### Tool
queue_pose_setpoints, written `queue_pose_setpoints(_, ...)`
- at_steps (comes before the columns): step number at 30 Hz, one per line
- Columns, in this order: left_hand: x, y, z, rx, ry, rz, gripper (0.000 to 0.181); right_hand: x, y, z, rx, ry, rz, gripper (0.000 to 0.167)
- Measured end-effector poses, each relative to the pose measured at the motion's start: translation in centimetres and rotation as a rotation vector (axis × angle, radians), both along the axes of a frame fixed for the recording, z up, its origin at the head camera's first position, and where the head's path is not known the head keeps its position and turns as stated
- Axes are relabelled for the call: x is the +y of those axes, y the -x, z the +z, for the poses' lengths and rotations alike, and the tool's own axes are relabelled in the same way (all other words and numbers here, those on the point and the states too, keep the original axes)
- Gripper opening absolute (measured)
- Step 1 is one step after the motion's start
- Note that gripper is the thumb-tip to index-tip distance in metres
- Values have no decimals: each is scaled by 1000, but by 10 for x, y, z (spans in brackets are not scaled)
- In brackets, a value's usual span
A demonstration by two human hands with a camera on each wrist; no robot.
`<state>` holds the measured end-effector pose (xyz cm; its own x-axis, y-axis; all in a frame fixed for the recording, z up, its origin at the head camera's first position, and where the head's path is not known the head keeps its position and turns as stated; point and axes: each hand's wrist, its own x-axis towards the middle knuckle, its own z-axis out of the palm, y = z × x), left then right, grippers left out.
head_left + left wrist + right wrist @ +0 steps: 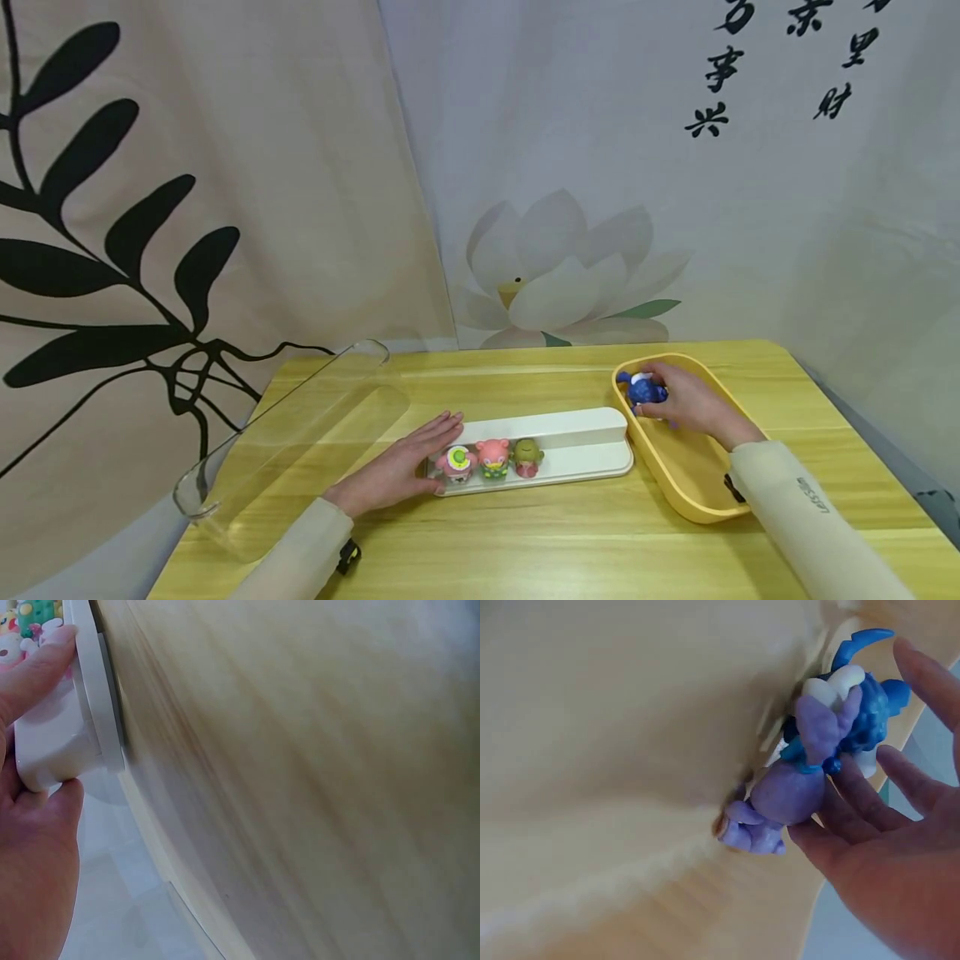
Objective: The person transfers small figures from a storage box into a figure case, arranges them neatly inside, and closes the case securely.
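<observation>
I have a clear cover (300,450) lying on the left of the tabletop (562,542) beside the left sleeve (300,546), a white stand (585,468) carrying three small figures (492,458) at centre, and a yellow tray (660,471) at right, its wall rising around the right hand (686,400). The left hand (405,458) lies with fingers straight across the stand's left end. Inside the tray, the blue figure (642,390) sits against the right hand's fingers; I can't tell whether they grip it. A smooth purple piece (787,793) adjoins its knobbly head; the tray is rounded, the stand stepped.
</observation>
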<state>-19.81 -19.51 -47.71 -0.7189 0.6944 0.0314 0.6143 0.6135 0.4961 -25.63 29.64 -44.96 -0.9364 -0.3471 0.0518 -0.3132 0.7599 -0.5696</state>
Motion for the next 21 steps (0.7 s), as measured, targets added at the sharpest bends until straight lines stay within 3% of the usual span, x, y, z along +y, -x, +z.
queue_pose_setpoints(14, 0, -1, 1, 3, -13, 3, 97, 0, 1, -9, 67, -40, 26, 71)
queue_pose_setpoints(21, 0, -1, -1, 42, -23, -16, 96, 1, 0, -12, 76, -64, 27, 75)
